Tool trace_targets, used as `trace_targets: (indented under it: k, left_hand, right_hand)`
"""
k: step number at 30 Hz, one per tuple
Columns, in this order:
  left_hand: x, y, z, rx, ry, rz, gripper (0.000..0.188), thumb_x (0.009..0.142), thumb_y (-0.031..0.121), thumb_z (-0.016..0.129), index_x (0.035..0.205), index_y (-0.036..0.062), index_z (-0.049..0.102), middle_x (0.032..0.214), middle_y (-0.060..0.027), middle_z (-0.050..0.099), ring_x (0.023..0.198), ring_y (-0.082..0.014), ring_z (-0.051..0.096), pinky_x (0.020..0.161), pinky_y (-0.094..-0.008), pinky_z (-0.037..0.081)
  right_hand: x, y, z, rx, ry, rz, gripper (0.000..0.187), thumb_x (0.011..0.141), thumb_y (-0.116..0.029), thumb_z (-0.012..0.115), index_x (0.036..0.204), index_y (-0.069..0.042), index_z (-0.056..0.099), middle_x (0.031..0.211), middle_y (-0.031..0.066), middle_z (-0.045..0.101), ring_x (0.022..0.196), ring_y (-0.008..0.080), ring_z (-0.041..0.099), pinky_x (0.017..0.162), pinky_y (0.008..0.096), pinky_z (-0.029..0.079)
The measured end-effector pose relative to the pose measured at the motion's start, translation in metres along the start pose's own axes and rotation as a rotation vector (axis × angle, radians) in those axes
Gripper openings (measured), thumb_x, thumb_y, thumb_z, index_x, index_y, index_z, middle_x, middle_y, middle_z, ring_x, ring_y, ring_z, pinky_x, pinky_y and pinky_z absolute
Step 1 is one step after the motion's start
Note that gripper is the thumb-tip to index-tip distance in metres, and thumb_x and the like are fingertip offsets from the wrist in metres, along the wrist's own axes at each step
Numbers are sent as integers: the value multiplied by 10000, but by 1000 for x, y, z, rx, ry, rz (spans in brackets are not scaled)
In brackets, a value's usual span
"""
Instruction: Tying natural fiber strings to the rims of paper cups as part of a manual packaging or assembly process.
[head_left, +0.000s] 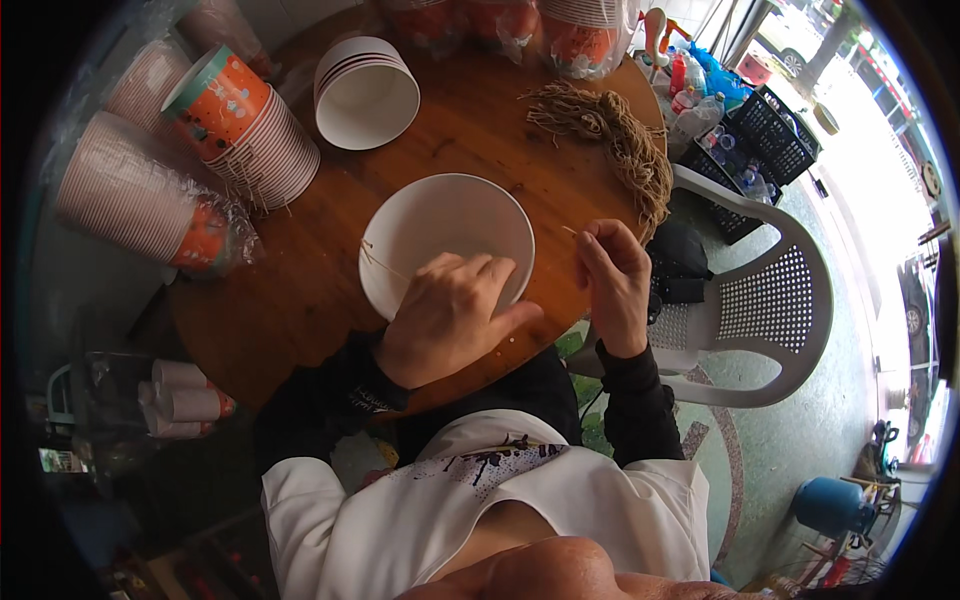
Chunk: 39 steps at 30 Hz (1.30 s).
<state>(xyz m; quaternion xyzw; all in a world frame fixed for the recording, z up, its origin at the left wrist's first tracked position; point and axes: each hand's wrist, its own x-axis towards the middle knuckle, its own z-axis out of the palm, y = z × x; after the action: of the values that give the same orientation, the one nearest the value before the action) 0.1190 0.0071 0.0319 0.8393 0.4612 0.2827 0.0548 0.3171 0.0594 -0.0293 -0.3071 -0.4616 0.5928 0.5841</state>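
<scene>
A white paper bowl (440, 215) stands on the round wooden table in front of me, its mouth facing up. My left hand (450, 310) lies over its near side, back up, the thumb stretched out to the right and the other fingers bent over the bowl's inside. Thin tan strands (378, 258) cross the left rim and run toward that hand. To the right of the bowl, my right hand (613, 275) is raised with thumb and forefinger pinched on the end of a thin strand of straw-coloured twine (569, 230).
Beyond the right hand lies a tan twine bundle (610, 130). White bowls (367, 95) are nested at the back. Orange-patterned paper bowl stacks (240, 130) crowd the table's left side, some plastic-wrapped. A grey plastic chair (770, 300) and black crates (765, 140) stand right.
</scene>
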Motion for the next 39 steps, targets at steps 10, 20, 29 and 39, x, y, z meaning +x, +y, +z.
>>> trace_targets:
  k: [10, 20, 29, 39]
  left_hand:
    - [-36, -16, -10, -232, 249, -218, 217, 882, -3, 594, 1097, -25, 613, 855, -156, 678, 742, -274, 687, 652, -343, 536]
    - [-58, -24, 7, -438, 306, -286, 441, 876, -35, 596, 1307, -24, 508, 1046, -194, 674, 951, -292, 698, 769, -351, 559]
    - [-55, -20, 10, -387, 321, -183, 436, 916, -17, 582, 1338, -29, 476, 1022, -153, 691, 930, -210, 699, 756, -309, 563]
    - [-40, -15, -3, -343, 205, -77, 344, 909, -25, 564, 1252, -42, 555, 969, -139, 687, 881, -200, 697, 746, -288, 558]
  right_hand:
    - [-8, 8, 46, 18, -101, -135, 57, 916, 8, 605, 968, 26, 592, 1092, 65, 606, 888, 114, 637, 781, 253, 512]
    - [-17, 10, 77, -523, -122, -501, 131, 796, 8, 694, 894, -31, 618, 1024, 109, 610, 895, 267, 624, 766, 347, 512]
    - [-22, 10, 80, -591, -88, -518, 155, 772, 10, 707, 888, -47, 622, 1008, 100, 611, 914, 279, 607, 764, 361, 507]
    - [-28, 5, 71, -685, -40, -585, 196, 743, 24, 717, 903, -51, 633, 868, 95, 603, 771, 272, 624, 646, 344, 511]
